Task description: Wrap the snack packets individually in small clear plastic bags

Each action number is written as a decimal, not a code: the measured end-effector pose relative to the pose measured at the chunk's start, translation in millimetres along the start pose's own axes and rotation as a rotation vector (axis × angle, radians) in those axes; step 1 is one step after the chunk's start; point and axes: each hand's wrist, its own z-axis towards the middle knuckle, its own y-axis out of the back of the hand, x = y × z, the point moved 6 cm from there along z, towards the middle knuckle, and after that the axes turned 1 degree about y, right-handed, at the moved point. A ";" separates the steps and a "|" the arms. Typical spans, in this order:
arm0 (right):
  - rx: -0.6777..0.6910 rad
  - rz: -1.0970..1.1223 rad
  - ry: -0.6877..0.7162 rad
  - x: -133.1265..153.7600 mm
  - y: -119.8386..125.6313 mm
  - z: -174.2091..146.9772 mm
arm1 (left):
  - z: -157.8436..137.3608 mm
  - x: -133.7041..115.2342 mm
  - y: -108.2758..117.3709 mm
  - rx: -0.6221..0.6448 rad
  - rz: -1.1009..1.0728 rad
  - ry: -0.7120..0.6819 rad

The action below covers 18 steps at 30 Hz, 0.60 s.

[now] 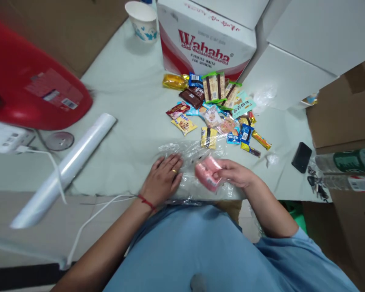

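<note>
My right hand [235, 173] grips a pink snack packet [209, 172] with the thumb on top, held over a sheet of clear plastic film [187, 188]. My left hand [164, 176] lies flat with its fingers stretched out, resting at the left edge of that film. Beyond both hands is a pile of wrapped snacks: a yellow packet [209, 138] closest, a green-edged wafer pack [213, 88], a brown packet [191, 98] and a blue packet [246, 133] among them. Part of the film is hidden under my hands.
A Wahaha carton [205, 44] and a paper cup [142, 24] stand at the back. On the left are a roll of film [69, 166], a red jug [33, 81] and a white power strip [9, 138] with a cable. A black phone-like object [301, 157], keys [316, 184] and bottles [349, 161] lie right.
</note>
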 end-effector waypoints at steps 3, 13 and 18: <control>0.108 -0.070 -0.052 -2.7 -20.7 17.4 | -0.1 -0.7 0.6 0.017 0.027 0.000; -0.637 -0.997 0.349 47.2 48.6 -22.9 | 0.0 -0.8 0.1 0.025 0.034 0.001; -0.509 -1.239 0.532 37.9 2.4 -20.4 | -0.1 -0.5 1.8 0.014 0.036 -0.011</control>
